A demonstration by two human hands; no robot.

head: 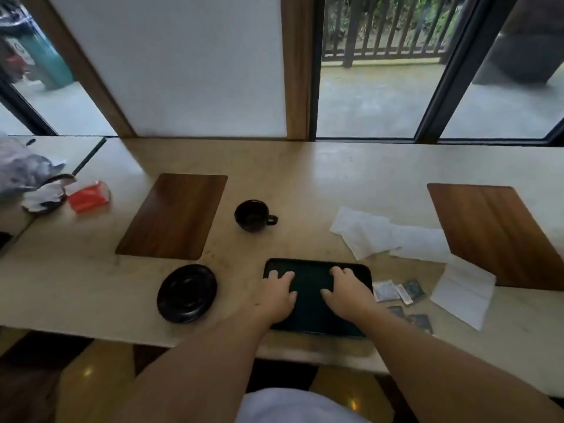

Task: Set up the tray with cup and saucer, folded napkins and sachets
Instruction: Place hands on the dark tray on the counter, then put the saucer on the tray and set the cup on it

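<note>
Two flat hands, the left hand (279,293) and right hand (346,290), rest with loose fingers on the bare tray (311,265), lying long side left to right at the table's (305,166) near edge, so I think the saucer (186,294) goes on next.

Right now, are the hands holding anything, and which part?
Nothing is held. The left hand and right hand rest flat, fingers spread, on the dark rectangular tray, touching its inner surface.
</note>
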